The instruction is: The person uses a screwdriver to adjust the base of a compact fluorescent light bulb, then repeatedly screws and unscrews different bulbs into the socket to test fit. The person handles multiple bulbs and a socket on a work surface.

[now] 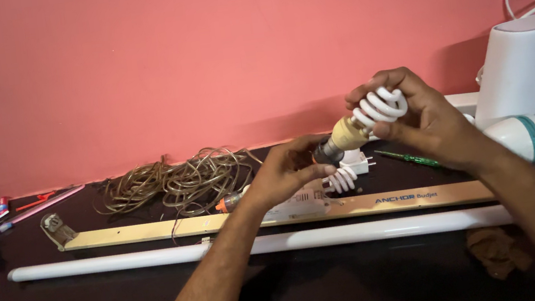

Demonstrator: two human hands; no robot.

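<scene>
A spiral fluorescent bulb (372,114) with a cream neck and a dark metal base is held in the air above the back half of the dark tabletop (365,281), tilted so that its white coil points up to the right and its base down to the left. The right hand (423,118) wraps the coil, its fingers (385,81) curled closed over the top of the glass and the thumb beneath. The left hand (287,168) meets the bulb at the other end, its fingertips pinched closed on the dark base.

Directly under the bulb, a second, smaller spiral bulb (341,179) lies on the tabletop beside a white plug adapter (357,161). A green-handled screwdriver (411,158) lies just right of these. Nearer the front, a long cream tube-light fitting (155,230) runs from left to right, and a white fluorescent tube (111,263) lies parallel to it, closer to the front edge. A tangled coil of clear wire (179,178) sits toward the back, left of the hands. At the right edge stand a white box-shaped device (533,67) and a white bulb with a teal band (528,137) lying on its side. Pens (23,211) lie at the back left corner, and a brown crumpled scrap (497,248) lies near the front right.
</scene>
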